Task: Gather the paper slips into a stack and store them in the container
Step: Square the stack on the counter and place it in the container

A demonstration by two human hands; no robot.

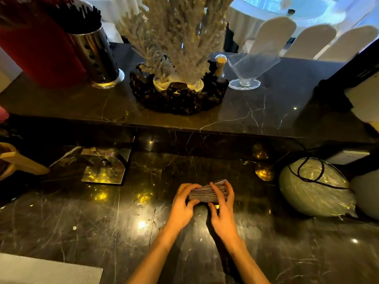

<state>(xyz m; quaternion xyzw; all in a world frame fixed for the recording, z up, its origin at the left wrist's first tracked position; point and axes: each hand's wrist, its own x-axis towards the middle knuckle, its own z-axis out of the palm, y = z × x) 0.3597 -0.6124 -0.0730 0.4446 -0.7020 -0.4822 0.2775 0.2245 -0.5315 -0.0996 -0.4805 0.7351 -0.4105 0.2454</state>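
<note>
A stack of grey paper slips [206, 194] stands on edge on the lower black marble counter [102, 222], held between both hands. My left hand [183, 206] grips its left end, fingers curled over the top. My right hand [222, 210] wraps its right end, thumb at the front. A clear, fan-shaped plastic holder [251, 65], tilted and empty, stands on the raised counter [266, 111] at the back right. A shiny metal holder [106, 168] sits on the lower counter to the left.
A coral ornament in a dark base [178, 78] fills the middle of the raised counter, with a steel cylinder of black straws [96, 50] to its left. A round, film-wrapped bowl with a cord [315, 187] sits at the right. A grey mat [47, 269] lies at bottom left.
</note>
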